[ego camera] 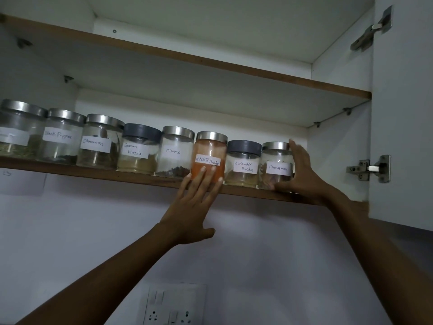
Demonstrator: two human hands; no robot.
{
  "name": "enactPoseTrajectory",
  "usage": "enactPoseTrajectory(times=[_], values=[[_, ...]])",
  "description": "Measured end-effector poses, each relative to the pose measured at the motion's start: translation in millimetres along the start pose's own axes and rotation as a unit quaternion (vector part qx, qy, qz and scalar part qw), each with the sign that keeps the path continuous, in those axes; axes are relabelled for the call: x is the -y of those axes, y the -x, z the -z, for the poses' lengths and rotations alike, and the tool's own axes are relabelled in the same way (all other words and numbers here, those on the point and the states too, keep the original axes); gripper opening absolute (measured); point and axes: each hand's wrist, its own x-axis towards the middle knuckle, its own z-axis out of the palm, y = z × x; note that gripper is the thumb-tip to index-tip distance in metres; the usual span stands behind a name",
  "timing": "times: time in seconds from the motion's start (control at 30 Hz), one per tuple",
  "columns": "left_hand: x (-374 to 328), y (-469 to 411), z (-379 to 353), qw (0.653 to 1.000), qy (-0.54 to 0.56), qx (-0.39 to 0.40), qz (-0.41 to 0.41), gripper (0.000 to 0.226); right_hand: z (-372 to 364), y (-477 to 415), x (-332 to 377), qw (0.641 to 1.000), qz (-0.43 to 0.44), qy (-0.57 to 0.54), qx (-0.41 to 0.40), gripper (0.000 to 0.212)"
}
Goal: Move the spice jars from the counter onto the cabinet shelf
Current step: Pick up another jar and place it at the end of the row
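right hand [304,174] grips the cinnamon jar [274,156] at the shelf's [93,171] right end; flat left hand [194,207] touches the chilli jar [209,148], coriander jar [242,158] between.

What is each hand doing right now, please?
Left hand: open, touching the chilli jar.
Right hand: gripping the right cinnamon jar.

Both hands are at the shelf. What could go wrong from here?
The left hand presses straight fingers low on the red chilli powder jar; a hard push might jostle the tightly packed row. The right-end cinnamon jar, gripped by the right hand, sits near the front edge of the shelf and could tip off.
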Motion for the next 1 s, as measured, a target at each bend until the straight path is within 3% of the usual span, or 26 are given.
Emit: enactPoseTrajectory(times=[0.07,0.13,0.2,0.3,0.37,0.5,0.6,0.73,1.0], values=[[2,3,2,1.0,0.02,0.008,-0.017,0.108,-7,15,5,0.998,-0.035,0.024,-0.056,0.118],[3,15,7,0.996,0.077,0.001,-0.045,0.096,-19,39,17,0.983,-0.019,0.057,-0.175,0.102],[8,35,13,0.988,0.127,-0.037,-0.077,0.075,-39,66,32,0.962,0.037,0.042,-0.266,0.07],[26,68,23,0.979,0.16,-0.098,-0.085,0.035,-77,103,58,0.959,0.054,0.023,-0.277,0.02],[44,92,29,0.975,0.195,-0.089,-0.053,0.022,-108,122,79,0.975,0.03,-0.003,-0.221,0.006],[84,151,33,0.972,0.235,0.003,0.005,0.02,-173,152,125,0.99,-0.007,-0.087,-0.111,0.01],[115,203,24,0.957,0.271,0.075,0.069,0.02,-230,171,152,0.985,-0.05,-0.162,0.017,0.012],[160,290,-2,0.919,0.313,0.178,0.158,0.02,-320,207,185,0.955,-0.08,-0.209,0.193,0.011],[213,472,-77,0.848,0.335,0.308,0.271,0.02,-500,307,242,0.882,-0.14,-0.24,0.381,0.015]])
